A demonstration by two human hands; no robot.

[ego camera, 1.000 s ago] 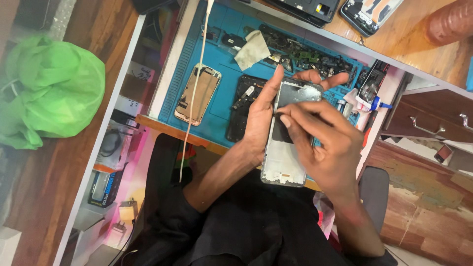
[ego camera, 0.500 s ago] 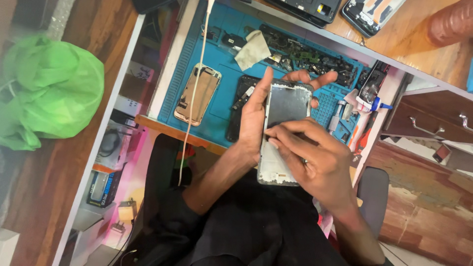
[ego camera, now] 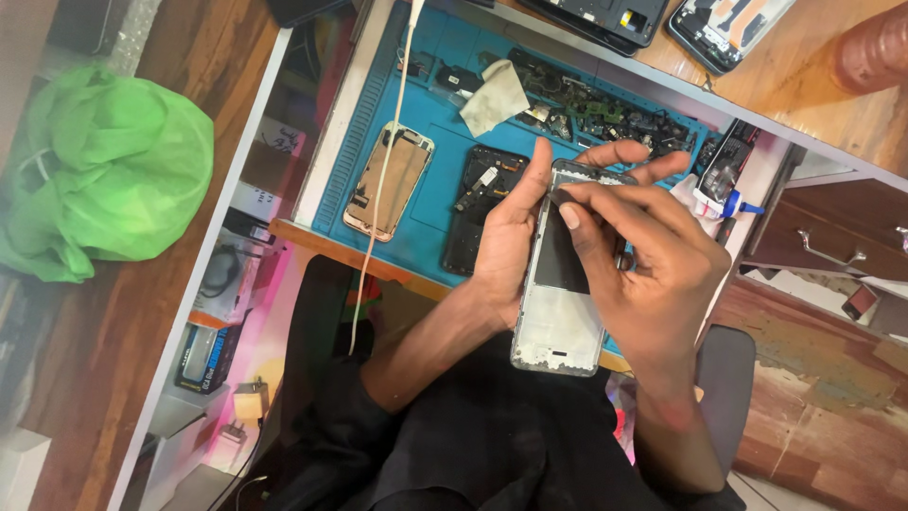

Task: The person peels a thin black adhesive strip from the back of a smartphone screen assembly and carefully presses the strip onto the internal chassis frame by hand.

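Two hands hold one silver-framed, opened phone chassis (ego camera: 560, 312) above the near edge of the blue rubber repair mat (ego camera: 445, 142), over the person's dark-clothed lap. The left hand (ego camera: 511, 237) is wrapped around the frame's left long edge, fingers reaching behind its top end. The right hand (ego camera: 653, 274) is curled over the right edge, its thumb and forefinger pinched together at the frame's upper left corner; whether they hold anything small there cannot be told. The frame's long axis runs nearly straight away from the person, top end toward the mat's parts tray, tilted slightly right. Just left of the hands lie a black opened phone body (ego camera: 480, 203) and a gold opened phone shell (ego camera: 388, 180), crossed by a white cable (ego camera: 383, 199). Free room lies below the frame, over the lap.
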